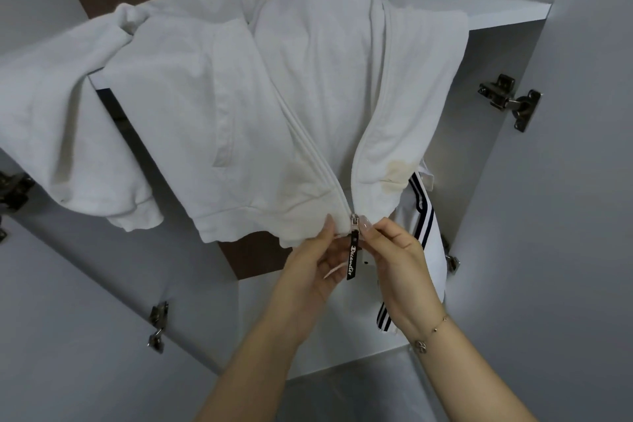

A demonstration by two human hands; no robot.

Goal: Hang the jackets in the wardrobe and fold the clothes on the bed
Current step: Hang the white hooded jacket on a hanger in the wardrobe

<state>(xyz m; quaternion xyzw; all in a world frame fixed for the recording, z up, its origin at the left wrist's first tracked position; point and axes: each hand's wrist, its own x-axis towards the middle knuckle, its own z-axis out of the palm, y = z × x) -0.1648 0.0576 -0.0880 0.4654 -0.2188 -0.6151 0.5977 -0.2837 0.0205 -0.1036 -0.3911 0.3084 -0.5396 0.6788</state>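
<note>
Hands [310, 264] [394, 250] pinch soft fleece jacket [239, 96] hem.

A: We get one readable text: white cursive script on the black zipper pull tab [352, 259], running lengthwise down the strap.

B: We make it out as roughly "Decandir", though the script is small and we can't settle the middle letters.

A: Agreed. The tab hangs from the slider at the hem of the white hooded jacket [239, 106]. We find no other legible lettering, numbers or labels.
</note>
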